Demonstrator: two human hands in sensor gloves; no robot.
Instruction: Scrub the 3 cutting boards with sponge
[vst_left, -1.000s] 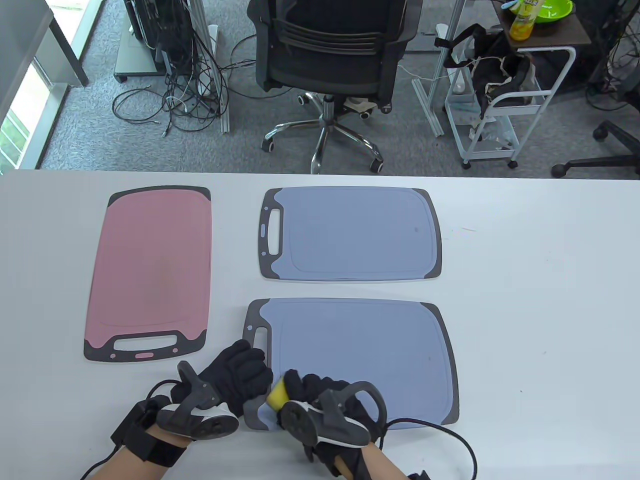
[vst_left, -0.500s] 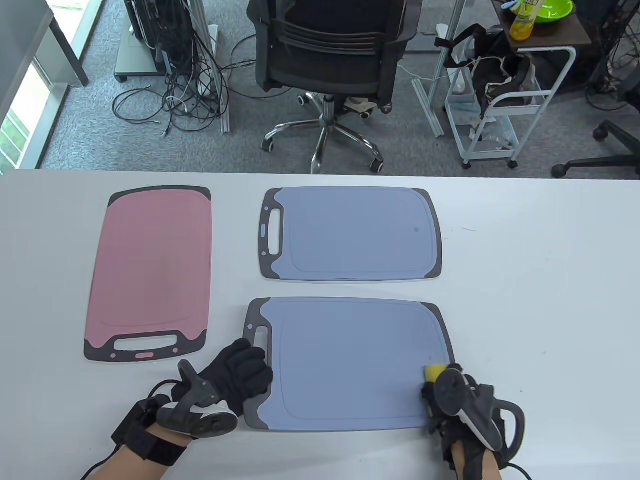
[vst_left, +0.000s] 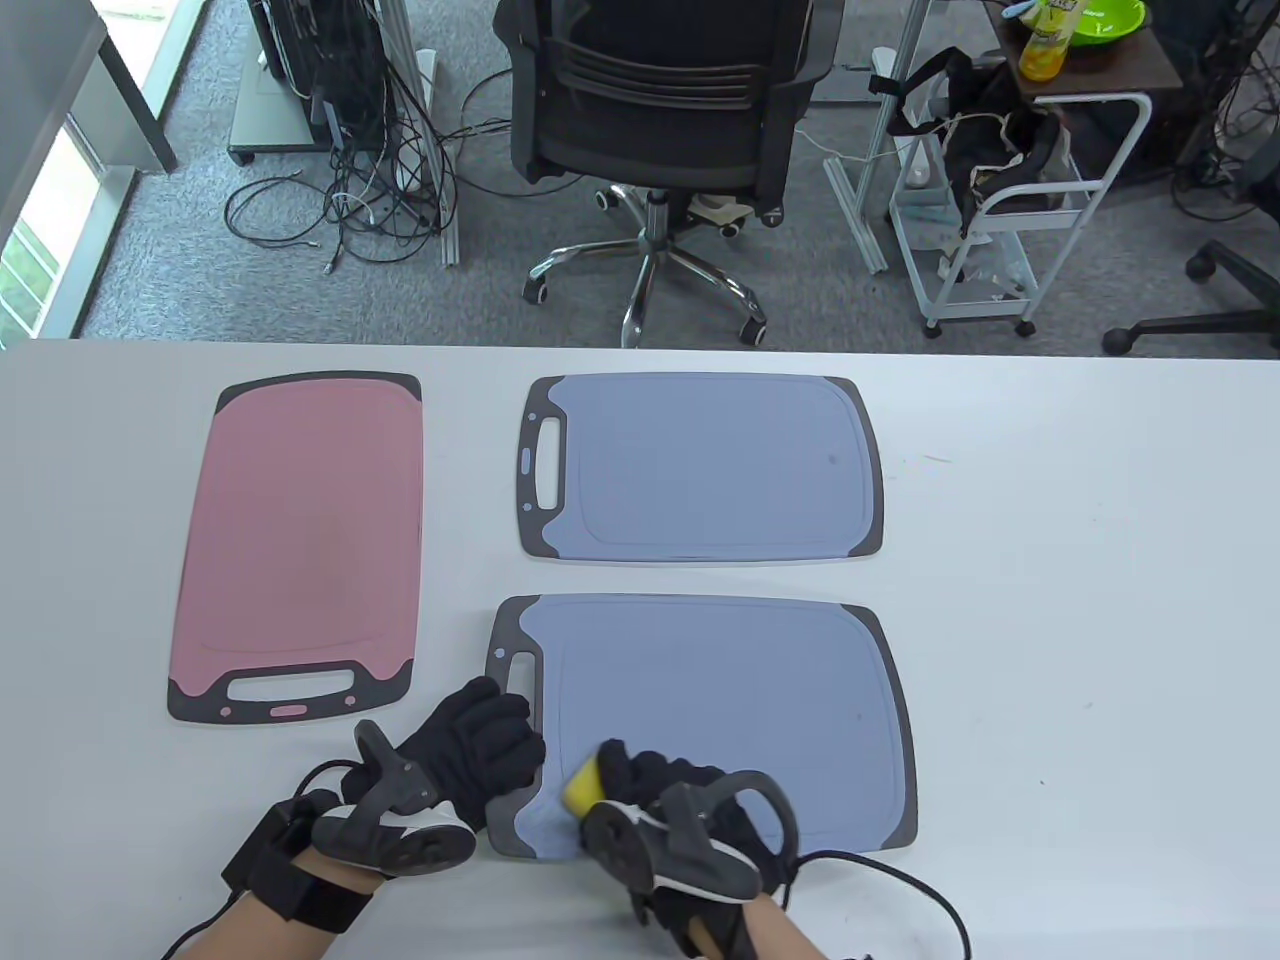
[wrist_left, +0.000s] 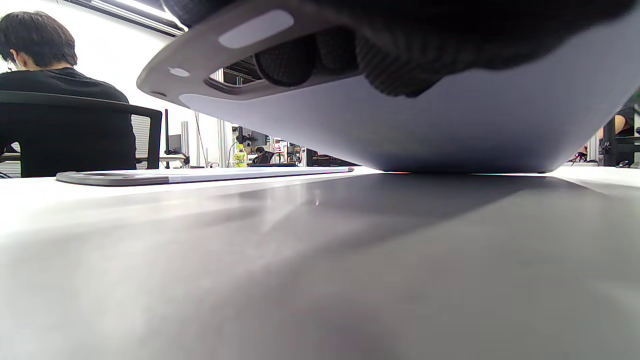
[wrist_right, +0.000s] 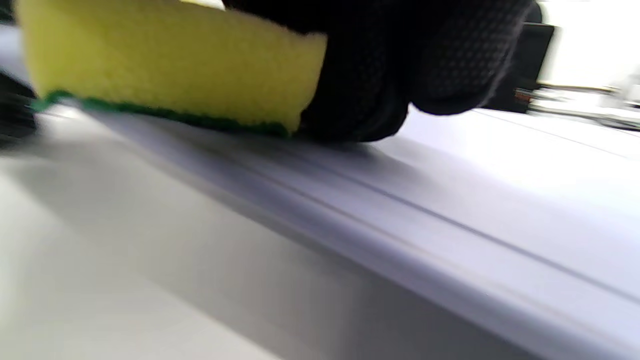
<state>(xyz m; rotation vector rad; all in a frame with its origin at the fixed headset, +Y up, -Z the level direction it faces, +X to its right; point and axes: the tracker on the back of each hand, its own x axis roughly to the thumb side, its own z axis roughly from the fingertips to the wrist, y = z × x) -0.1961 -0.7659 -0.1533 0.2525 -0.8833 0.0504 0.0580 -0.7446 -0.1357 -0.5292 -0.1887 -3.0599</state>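
Note:
Three cutting boards lie on the white table (vst_left: 1080, 600): a pink board (vst_left: 300, 530) at the left, a far blue board (vst_left: 710, 465), and a near blue board (vst_left: 740, 700). My left hand (vst_left: 480, 740) grips the near board's grey handle end. In the left wrist view, my fingertips (wrist_left: 290, 60) show through the handle slot and the near board's (wrist_left: 425, 130) corner is lifted off the table. My right hand (vst_left: 650, 780) holds a yellow sponge (vst_left: 580, 787) on the board's near-left part. The sponge's (wrist_right: 165, 65) green side lies flat on the board (wrist_right: 450, 210).
A black office chair (vst_left: 660, 100) and a white cart (vst_left: 1000, 220) stand on the floor beyond the table's far edge. A glove cable (vst_left: 900, 870) trails over the table by the near board's front edge. A seated person (wrist_left: 40, 75) shows in the left wrist view.
My right hand swept the sponge from the near board's left end to its right corner, then back to the left. My left hand stayed on the handle end.

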